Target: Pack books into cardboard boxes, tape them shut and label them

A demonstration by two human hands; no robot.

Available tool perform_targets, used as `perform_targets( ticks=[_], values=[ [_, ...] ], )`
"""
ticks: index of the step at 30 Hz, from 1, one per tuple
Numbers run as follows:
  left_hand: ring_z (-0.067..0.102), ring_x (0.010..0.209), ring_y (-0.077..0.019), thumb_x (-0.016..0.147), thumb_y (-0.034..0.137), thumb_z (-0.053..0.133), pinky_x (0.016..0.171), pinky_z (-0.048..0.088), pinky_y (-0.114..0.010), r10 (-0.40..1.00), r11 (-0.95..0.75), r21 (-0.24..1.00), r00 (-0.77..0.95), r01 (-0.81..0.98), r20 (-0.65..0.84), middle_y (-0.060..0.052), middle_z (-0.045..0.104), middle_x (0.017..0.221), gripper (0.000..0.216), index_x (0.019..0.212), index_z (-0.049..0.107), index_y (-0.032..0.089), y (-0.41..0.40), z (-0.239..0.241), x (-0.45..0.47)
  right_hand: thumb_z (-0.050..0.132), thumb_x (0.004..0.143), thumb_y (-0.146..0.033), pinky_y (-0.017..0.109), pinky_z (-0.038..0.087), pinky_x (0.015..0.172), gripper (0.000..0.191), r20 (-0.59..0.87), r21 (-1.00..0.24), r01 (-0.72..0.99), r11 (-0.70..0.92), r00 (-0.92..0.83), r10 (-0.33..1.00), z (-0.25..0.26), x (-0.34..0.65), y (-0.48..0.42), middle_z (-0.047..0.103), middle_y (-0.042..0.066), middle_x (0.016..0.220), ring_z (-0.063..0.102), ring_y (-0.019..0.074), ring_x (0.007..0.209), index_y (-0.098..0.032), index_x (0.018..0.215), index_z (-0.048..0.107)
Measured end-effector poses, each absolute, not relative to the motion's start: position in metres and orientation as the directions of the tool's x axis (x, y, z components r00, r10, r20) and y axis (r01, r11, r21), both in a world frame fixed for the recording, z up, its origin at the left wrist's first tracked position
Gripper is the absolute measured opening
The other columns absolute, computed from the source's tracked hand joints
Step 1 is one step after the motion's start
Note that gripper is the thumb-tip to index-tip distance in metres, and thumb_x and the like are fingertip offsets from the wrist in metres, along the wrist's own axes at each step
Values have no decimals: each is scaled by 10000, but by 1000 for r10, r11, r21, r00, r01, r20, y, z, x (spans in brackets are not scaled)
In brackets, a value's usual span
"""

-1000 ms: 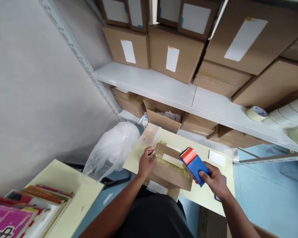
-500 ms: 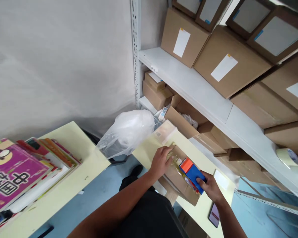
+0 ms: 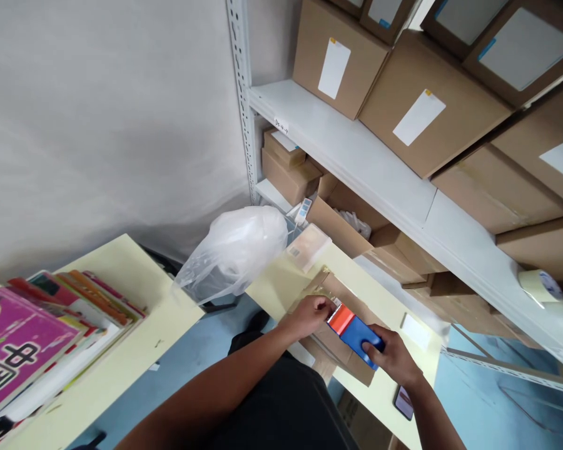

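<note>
My right hand (image 3: pixel 395 355) is wrapped around a blue and red tape dispenser (image 3: pixel 355 332), with the thumb across its blue side. The dispenser's toothed edge points left, toward my left hand (image 3: pixel 308 316). That hand is closed in a pinch close to the teeth, and what its fingertips hold is too small to make out. Beneath the dispenser, on the pale yellow table (image 3: pixel 274 289), lies a flat brown cardboard box (image 3: pixel 355 359) with shiny tape near its far end.
A phone (image 3: pixel 404 402) lies by my right forearm. Beyond the box are a clear plastic packet (image 3: pixel 309 246) and a white plastic bag (image 3: pixel 244 240). Books (image 3: pixel 32 350) cover a second table on the left. Shelves (image 3: pixel 351 144) with cardboard boxes rise at the right.
The dispenser has shifted slightly left and turned, so its toothed edge shows. My left hand has left the box's far end and come to the dispenser's edge in a pinch.
</note>
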State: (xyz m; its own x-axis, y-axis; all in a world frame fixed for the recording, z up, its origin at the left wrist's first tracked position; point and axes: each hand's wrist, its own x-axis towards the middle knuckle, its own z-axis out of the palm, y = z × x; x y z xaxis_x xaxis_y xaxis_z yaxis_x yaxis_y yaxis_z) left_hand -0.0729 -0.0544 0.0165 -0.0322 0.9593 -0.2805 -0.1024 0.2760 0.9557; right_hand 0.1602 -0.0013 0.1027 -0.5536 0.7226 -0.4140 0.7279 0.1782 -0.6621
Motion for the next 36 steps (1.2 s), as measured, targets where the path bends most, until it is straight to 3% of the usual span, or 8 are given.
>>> perform_targets(
  ticks=[3,9,15,20,29,36],
  values=[
    [675,774,-168,860,255,515,713,482,-263,969,199,979,-157,40,-191,-22,755,834,236,838,744,202,-57,15,-81,625,823,-499,261,433,569,329,-427,-637,745,197,-554,715,107,150,2,631,-1,690,548,162,622,-187,902,696],
    [659,722,-175,881,397,527,654,450,-259,923,277,957,-300,87,-240,-21,743,767,305,847,745,186,-50,11,-120,625,833,-516,261,449,593,338,-408,-587,772,245,-543,734,105,128,13,661,4,708,588,169,642,-190,883,698],
    [685,765,-196,860,388,544,670,468,-266,899,348,936,-300,47,-319,-35,754,765,289,816,757,196,-41,-10,-132,614,819,-512,282,474,613,376,-423,-586,785,202,-509,750,97,115,18,686,27,742,614,191,669,-169,936,719],
    [690,791,-180,835,267,510,723,481,-263,896,356,934,-295,33,-331,-26,768,817,252,816,754,204,-39,-25,-127,626,805,-521,274,459,580,378,-426,-537,822,189,-457,780,94,110,21,682,19,690,610,188,639,-172,894,741],
    [661,768,-191,902,372,506,684,437,-280,861,412,911,-332,10,-386,-30,736,799,281,845,721,200,-45,-57,-113,617,815,-535,285,480,599,404,-469,-460,863,209,-436,768,94,86,25,718,38,709,645,207,647,-162,909,742],
    [660,861,-198,928,368,493,744,456,-294,899,352,933,-305,78,-314,-42,723,935,241,938,682,218,-46,-71,-107,610,802,-554,284,478,588,420,-460,-423,875,235,-431,776,94,78,25,706,41,689,635,206,623,-157,871,726]
  ],
)
